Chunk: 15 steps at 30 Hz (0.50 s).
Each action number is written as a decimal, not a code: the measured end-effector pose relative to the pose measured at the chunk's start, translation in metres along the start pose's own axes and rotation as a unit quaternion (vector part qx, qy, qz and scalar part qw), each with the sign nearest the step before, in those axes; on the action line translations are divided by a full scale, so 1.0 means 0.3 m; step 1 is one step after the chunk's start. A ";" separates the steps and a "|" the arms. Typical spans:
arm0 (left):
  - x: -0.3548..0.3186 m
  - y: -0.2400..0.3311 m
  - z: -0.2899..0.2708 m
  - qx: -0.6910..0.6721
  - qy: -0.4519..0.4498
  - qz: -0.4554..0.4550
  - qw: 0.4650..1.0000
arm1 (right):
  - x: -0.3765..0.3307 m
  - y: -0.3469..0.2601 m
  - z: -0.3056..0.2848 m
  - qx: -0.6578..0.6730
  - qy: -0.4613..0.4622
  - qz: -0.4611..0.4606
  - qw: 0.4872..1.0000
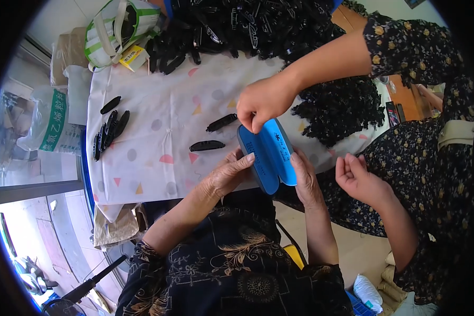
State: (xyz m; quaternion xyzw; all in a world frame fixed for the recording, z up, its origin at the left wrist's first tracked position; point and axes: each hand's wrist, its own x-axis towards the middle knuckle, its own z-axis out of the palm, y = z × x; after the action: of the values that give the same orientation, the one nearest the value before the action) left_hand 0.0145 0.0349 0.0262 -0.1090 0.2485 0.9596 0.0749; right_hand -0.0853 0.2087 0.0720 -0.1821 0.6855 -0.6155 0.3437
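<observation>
An eyeglass case point(268, 155) with a bright blue lining lies spread wide between my two hands at the table's front edge. My left hand point(231, 171) grips its left half, thumb over the rim. On the right half's outer edge my right hand point(306, 179) is closed, thumb along the side. Above the case's far end hangs a co-worker's closed hand point(263, 105); whether it holds anything is hidden. Two long black clip-like pieces, one point(207, 145) nearer and one point(221, 122) farther, lie left of the case.
Black pieces heap at the back point(237, 26), with a pile of small black parts point(342, 110) at right. Several more pieces point(110, 129) lie at left on the patterned tablecloth point(158, 152). A green-white bag point(118, 31) stands back left. The co-worker's other hand point(363, 181) is near my right.
</observation>
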 end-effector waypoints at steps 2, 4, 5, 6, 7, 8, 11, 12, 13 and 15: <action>0.013 -0.006 -0.006 -0.017 -0.007 -0.007 1.000 | -0.001 -0.004 -0.006 -0.014 0.008 0.002 1.000; 0.026 -0.014 -0.019 -0.034 -0.014 -0.015 0.999 | -0.002 -0.021 -0.001 -0.052 0.018 -0.017 0.998; 0.031 -0.018 -0.032 -0.040 -0.022 -0.019 0.999 | -0.003 -0.029 0.002 -0.090 0.027 -0.036 0.995; 0.035 -0.023 -0.044 -0.046 -0.029 -0.023 0.998 | -0.003 -0.033 0.003 -0.090 0.029 -0.034 0.995; 0.040 -0.030 -0.054 -0.046 -0.029 -0.024 0.998 | -0.002 -0.032 0.005 -0.094 0.030 -0.032 0.995; 0.043 -0.036 -0.063 -0.055 -0.033 -0.031 0.997 | -0.002 -0.031 0.007 -0.098 0.030 -0.029 0.994; 0.051 -0.039 -0.066 -0.063 -0.037 -0.037 0.997 | -0.002 -0.041 0.017 -0.101 0.038 -0.050 0.993; 0.053 -0.037 -0.061 -0.062 -0.037 -0.037 0.997 | 0.010 -0.012 0.007 -0.101 0.037 -0.049 0.993; 0.055 -0.032 -0.048 -0.062 -0.038 -0.038 0.997 | 0.026 0.040 -0.014 -0.081 0.023 -0.060 0.995; 0.058 -0.023 -0.024 -0.066 -0.040 -0.027 0.997 | 0.033 0.066 -0.028 -0.063 0.011 -0.070 0.996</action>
State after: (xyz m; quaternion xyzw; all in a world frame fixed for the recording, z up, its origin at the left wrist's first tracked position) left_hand 0.0003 0.0389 0.0126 -0.0818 0.1781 0.9751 0.1035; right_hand -0.0948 0.2116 0.0503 -0.2439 0.7119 -0.5959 0.2803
